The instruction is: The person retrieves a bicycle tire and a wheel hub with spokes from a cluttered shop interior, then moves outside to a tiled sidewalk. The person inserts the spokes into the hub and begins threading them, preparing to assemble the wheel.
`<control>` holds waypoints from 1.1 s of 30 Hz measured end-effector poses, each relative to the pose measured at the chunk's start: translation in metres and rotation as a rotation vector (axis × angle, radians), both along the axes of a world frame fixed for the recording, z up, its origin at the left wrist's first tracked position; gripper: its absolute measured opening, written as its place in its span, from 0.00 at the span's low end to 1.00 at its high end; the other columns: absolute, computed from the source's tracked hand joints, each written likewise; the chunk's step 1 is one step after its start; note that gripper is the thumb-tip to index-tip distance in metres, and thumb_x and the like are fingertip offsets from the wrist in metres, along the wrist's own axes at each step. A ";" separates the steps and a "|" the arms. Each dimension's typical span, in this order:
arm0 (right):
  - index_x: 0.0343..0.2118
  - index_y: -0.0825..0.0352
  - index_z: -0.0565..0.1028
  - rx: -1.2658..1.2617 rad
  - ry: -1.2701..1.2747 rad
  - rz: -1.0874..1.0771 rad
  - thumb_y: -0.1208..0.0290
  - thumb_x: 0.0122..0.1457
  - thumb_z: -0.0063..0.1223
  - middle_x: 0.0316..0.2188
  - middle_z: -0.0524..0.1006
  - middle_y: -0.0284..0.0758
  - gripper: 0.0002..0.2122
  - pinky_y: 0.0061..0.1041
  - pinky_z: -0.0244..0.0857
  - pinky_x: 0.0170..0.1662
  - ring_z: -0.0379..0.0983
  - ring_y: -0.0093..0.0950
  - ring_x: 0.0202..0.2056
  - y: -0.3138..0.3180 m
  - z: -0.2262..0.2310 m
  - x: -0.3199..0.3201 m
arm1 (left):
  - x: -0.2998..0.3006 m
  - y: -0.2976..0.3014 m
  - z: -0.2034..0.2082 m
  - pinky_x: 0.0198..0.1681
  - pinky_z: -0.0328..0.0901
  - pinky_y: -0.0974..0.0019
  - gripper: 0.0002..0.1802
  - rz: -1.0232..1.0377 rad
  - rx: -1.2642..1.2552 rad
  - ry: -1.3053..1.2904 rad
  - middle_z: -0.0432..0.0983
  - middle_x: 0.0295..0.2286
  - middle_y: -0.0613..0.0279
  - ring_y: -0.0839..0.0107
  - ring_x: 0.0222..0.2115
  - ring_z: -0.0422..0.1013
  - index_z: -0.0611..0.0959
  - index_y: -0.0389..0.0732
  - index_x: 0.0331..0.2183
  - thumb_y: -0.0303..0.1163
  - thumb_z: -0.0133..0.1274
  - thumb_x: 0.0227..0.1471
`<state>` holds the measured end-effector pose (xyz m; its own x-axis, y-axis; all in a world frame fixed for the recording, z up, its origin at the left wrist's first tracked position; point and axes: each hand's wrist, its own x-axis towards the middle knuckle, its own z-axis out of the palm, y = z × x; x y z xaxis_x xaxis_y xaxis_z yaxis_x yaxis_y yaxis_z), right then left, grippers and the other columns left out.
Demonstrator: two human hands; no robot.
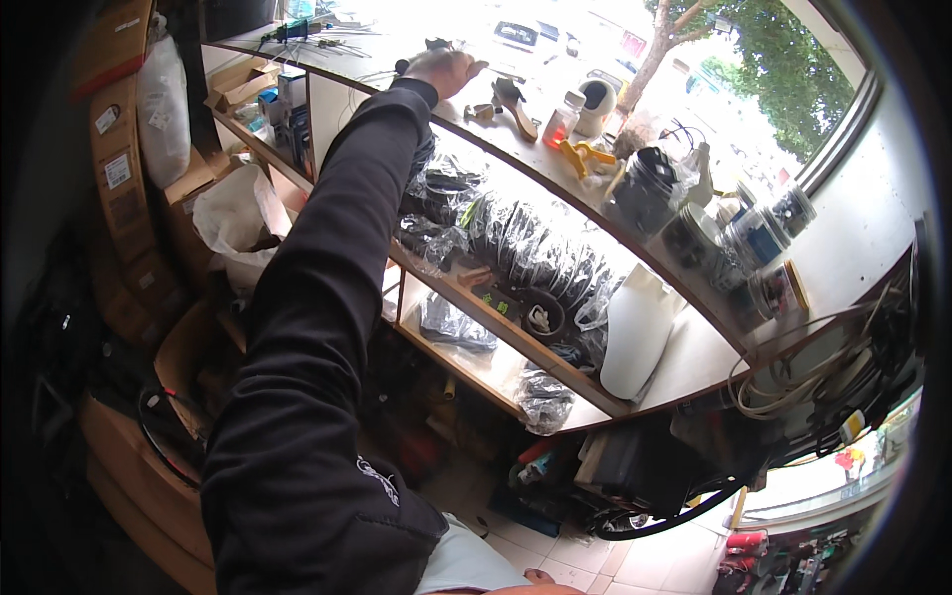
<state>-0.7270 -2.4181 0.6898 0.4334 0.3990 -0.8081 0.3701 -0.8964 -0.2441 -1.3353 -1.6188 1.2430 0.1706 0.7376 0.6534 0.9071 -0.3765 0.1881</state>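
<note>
My left arm, in a black sleeve, stretches up from the lower left to the long white counter point(684, 223) under the window. At its far end my left hand point(443, 71) is over the counter's edge, its fingers bent and partly hidden. A small dark object point(437, 45) shows just beyond the hand, its kind too unclear to name. Right of the hand lie a small metal piece point(480, 112) and a brush-like tool with a wooden handle point(516, 107). At the bottom edge a bit of skin point(540, 576) shows, seemingly my right hand; its fingers are cut off.
A bottle of red liquid point(563, 119), a yellow clamp point(585, 156) and several jars stand along the counter. Plastic-wrapped coils point(531, 243) fill the shelf below. Cardboard boxes point(119, 174) and a white sack point(238, 218) are at left. Cables point(803, 382) hang at right.
</note>
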 end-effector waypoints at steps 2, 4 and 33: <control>0.59 0.55 0.76 -0.016 0.003 -0.012 0.42 0.60 0.57 0.48 0.82 0.40 0.29 0.37 0.69 0.55 0.78 0.36 0.51 -0.002 0.002 -0.013 | -0.004 0.005 -0.005 0.47 0.70 0.52 0.32 -0.063 -0.051 0.001 0.82 0.33 0.43 0.47 0.39 0.78 0.86 0.36 0.33 0.57 0.46 0.65; 0.56 0.57 0.77 0.006 0.008 -0.131 0.45 0.60 0.56 0.45 0.82 0.40 0.26 0.37 0.70 0.53 0.78 0.36 0.48 0.001 0.005 -0.032 | -0.001 0.014 -0.006 0.46 0.70 0.53 0.31 -0.120 -0.053 0.014 0.82 0.32 0.42 0.47 0.38 0.78 0.85 0.35 0.32 0.56 0.48 0.64; 0.40 0.71 0.80 0.099 0.046 -0.512 0.61 0.60 0.53 0.31 0.80 0.39 0.16 0.35 0.71 0.31 0.77 0.31 0.28 -0.038 -0.003 -0.084 | -0.019 0.032 -0.011 0.52 0.70 0.63 0.25 -0.309 0.017 -0.316 0.83 0.45 0.50 0.61 0.50 0.78 0.73 0.37 0.60 0.43 0.45 0.69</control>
